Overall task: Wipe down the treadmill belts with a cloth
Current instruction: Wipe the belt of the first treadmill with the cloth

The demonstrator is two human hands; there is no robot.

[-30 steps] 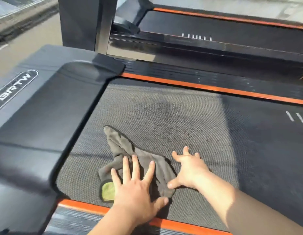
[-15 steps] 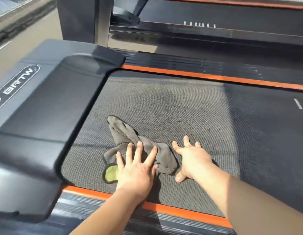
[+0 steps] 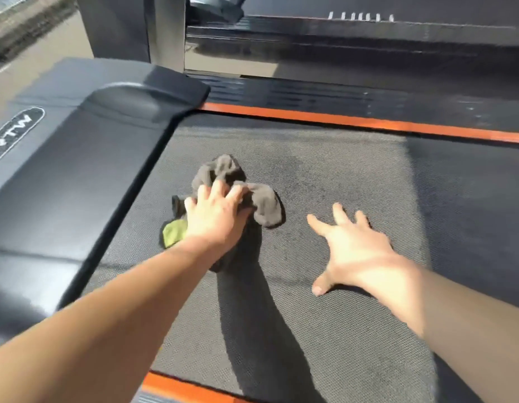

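Now the cloth (image 3: 264, 205) has slid farther up the belt (image 3: 339, 175) and bunched — my left hand (image 3: 214, 219) curls into it, my right hand (image 3: 360, 251) lies spread flat beside. 1 more strip wiped, I judge.

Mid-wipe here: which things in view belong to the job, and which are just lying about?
In the job:
cloth, gripped by the left hand
belt, with the right hand spread flat on it

Just there:
motor cover
orange strip
post
floor
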